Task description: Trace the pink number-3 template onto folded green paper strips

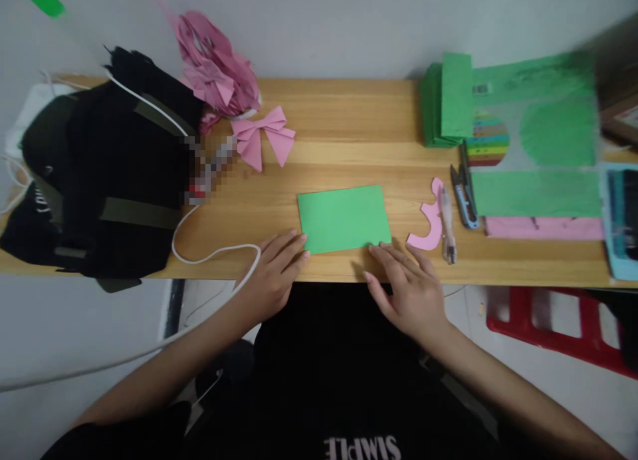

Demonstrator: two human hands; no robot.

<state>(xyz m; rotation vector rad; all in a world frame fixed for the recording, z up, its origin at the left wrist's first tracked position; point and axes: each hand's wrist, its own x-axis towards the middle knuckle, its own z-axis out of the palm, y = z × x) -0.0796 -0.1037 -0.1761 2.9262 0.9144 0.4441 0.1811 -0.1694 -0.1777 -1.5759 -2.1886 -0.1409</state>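
A green paper rectangle [343,218] lies flat near the front edge of the wooden table [349,121]. My left hand [273,274] rests open on the table, its fingertips at the paper's near left corner. My right hand [407,288] is open too, fingers stretched toward the paper's near right corner. Neither hand holds anything. A pink curved paper cutout [429,226] and a pen [447,225] lie just right of the green paper.
A black bag [100,174] with a white cable [214,254] fills the table's left. Pink paper scraps [212,64] and a pink paper bow [264,135] sit behind. Green paper stack [447,100], coloured sheets [535,194] and small snips [464,195] lie right. A red stool [548,324] stands below.
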